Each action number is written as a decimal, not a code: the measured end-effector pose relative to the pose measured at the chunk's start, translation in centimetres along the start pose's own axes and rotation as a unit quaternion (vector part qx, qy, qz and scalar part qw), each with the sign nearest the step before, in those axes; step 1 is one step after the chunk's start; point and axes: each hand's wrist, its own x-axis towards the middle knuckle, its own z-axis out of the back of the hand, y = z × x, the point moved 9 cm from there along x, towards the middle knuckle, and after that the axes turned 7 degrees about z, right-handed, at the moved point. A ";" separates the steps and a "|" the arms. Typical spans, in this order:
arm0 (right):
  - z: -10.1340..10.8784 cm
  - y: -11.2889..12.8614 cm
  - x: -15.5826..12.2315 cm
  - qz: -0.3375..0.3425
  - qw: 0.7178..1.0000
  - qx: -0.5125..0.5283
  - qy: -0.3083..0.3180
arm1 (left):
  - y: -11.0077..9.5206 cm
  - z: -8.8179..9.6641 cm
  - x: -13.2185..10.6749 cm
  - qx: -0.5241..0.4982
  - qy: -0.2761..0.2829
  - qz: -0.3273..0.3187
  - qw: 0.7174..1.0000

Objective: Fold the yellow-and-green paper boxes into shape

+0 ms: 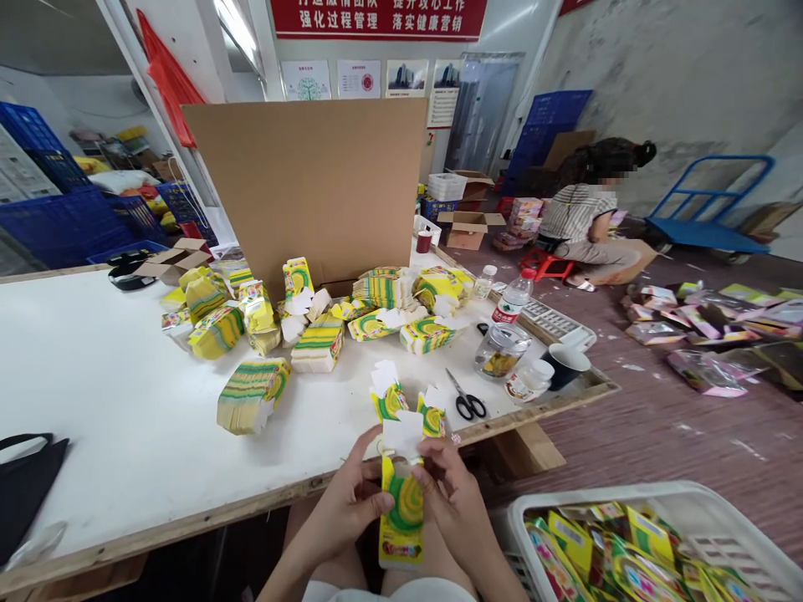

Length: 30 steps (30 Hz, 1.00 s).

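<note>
A yellow and green printed carton (403, 502) is held upright between my two hands over my lap, its white top flaps (403, 436) standing up. My left hand (355, 493) grips the carton's left edge, thumb on the front. On the other side, my right hand (452, 485) pinches the upper right edge near the flaps. Just beyond, two more cartons of the same print (390, 400) (432, 414) lie at the table's edge. Bundles of flat cartons (254, 395) sit farther back on the white table.
Black-handled scissors (467, 397) lie to the right, near a glass jar (502, 351), a white bottle (530, 380), a dark cup (566, 365) and a water bottle (514, 297). A white basket (708, 502) with cartons stands lower right. A large cardboard sheet (314, 184) stands behind. Another person (583, 217) sits beyond.
</note>
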 end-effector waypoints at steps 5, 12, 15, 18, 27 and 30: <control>1.9 -0.9 0.4 -0.042 0.997 0.010 -0.060 | 0.0 1.2 0.2 0.043 -0.022 -0.006 0.999; -1.2 -2.3 -0.2 -0.088 0.992 0.008 0.092 | -0.3 1.1 0.0 0.165 -0.038 -0.032 0.985; -1.2 -2.7 -0.3 -0.075 0.989 -0.099 0.074 | -0.4 0.5 -0.1 0.151 -0.013 -0.039 0.988; -1.1 -2.4 -0.2 -0.051 0.985 -0.155 0.056 | -0.1 0.5 0.0 0.105 0.003 -0.027 0.994; -1.4 -1.9 -0.5 -0.050 0.981 -0.178 0.057 | -0.1 0.6 0.2 0.071 -0.021 -0.009 0.997; -1.2 -2.2 -0.4 -0.054 0.980 -0.191 0.035 | -0.3 0.7 0.2 0.102 -0.033 -0.011 0.994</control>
